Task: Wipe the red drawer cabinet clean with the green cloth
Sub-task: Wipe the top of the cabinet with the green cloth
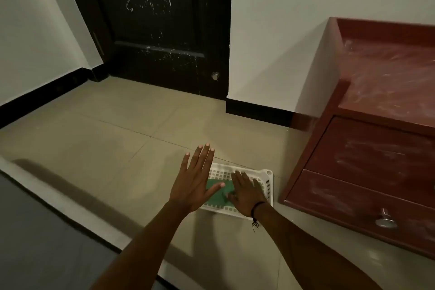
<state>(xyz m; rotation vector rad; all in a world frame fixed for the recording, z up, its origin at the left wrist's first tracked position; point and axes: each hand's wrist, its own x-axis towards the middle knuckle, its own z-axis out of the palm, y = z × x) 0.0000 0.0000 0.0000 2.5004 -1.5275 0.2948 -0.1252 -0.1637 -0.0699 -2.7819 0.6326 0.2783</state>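
The red drawer cabinet [376, 143] stands at the right against the wall, its top and two drawer fronts streaked with whitish dust. On the floor to its left sits a white plastic basket [264, 179] holding the green cloth [221, 192]. My right hand [247, 192] reaches down into the basket with its fingers touching the cloth; whether it grips the cloth cannot be made out. My left hand [196, 180] hovers flat above the basket's left end, fingers spread and straight, holding nothing.
A dark scuffed door [160, 30] stands shut straight ahead between white walls with black skirting. The beige tiled floor [106, 143] stretches to the left. A metal knob [386, 219] sticks out of the lower drawer. A grey surface lies at the lower left.
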